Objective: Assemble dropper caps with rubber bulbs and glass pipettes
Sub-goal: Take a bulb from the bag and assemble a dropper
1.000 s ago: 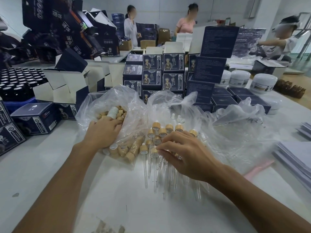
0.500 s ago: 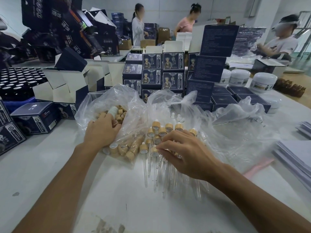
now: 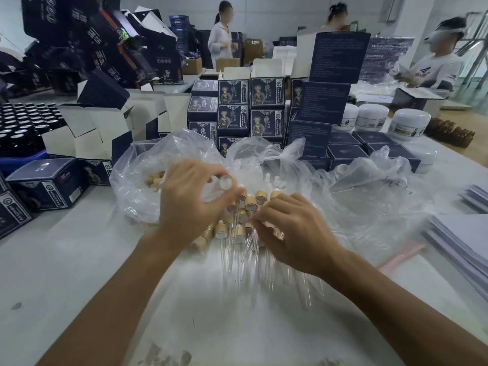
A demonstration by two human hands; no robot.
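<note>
My left hand (image 3: 188,200) holds a wood-coloured dropper cap (image 3: 226,181) with a white inside, lifted just above the pile. My right hand (image 3: 293,233) lies over a heap of glass pipettes (image 3: 301,286), its fingertips pinching at one near the assembled droppers (image 3: 247,211), which lie in a cluster with their glass tubes pointing toward me. A clear plastic bag (image 3: 137,186) at the left holds loose wooden caps (image 3: 154,179). Small white rubber bulbs (image 3: 274,180) lie in a second clear bag behind the droppers.
Stacked dark blue printed boxes (image 3: 250,109) stand behind the bags. Open cartons (image 3: 87,133) and a tray of dark bottles (image 3: 23,122) are at the left. White jars (image 3: 409,122) and paper stacks (image 3: 464,239) lie at the right. Three people work further back.
My left hand has come out of the cap bag toward the middle, now holding a cap above the droppers. My right hand has stayed on the pipettes.
</note>
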